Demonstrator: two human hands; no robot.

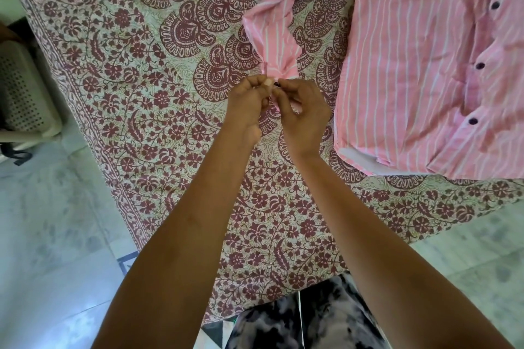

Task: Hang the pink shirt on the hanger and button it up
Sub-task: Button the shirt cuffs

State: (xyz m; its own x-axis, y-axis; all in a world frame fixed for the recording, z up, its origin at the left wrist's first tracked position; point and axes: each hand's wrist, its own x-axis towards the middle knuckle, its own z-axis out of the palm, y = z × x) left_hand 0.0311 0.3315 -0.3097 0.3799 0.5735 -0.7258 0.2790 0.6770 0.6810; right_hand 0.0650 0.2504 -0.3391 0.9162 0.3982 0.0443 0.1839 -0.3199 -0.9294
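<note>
The pink shirt (419,71) with white stripes lies flat on the bed at the right, with three dark buttons down its front. One sleeve (276,28) stretches out to the left and down towards me. Both hands meet at the sleeve's cuff. My left hand (249,102) pinches the cuff edge with curled fingers. My right hand (303,113) pinches the other side of the cuff, where a small dark button shows between the fingertips. No hanger is visible in this view.
A bedsheet (147,71) with a maroon floral and paisley print covers the bed. A pale perforated plastic basket (25,96) stands on the floor at the left. Light tiled floor (51,249) runs along the bed's left and near edges.
</note>
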